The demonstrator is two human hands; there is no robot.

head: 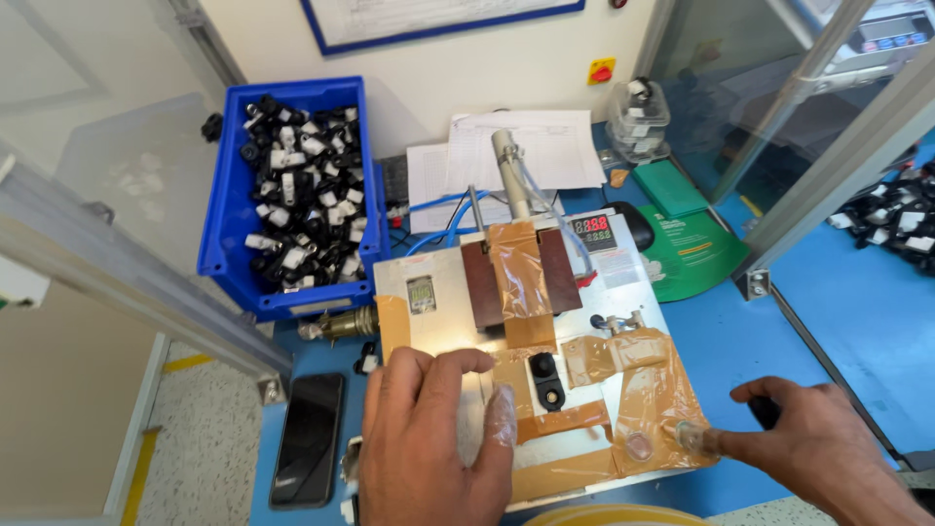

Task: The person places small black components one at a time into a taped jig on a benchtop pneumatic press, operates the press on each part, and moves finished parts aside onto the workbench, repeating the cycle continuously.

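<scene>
Black part [545, 381] on fixture, just beside left hand [438, 443] fingertips.

Blue worktable [857, 312]; cream wall [273, 49]; speckled floor [195, 458]; glass panel [740, 88].

Two hands [429, 438], one phone [308, 438], perhaps.

right hand [818, 443] hides most of a dark thing; left hand [433, 448] cut off below.
</scene>
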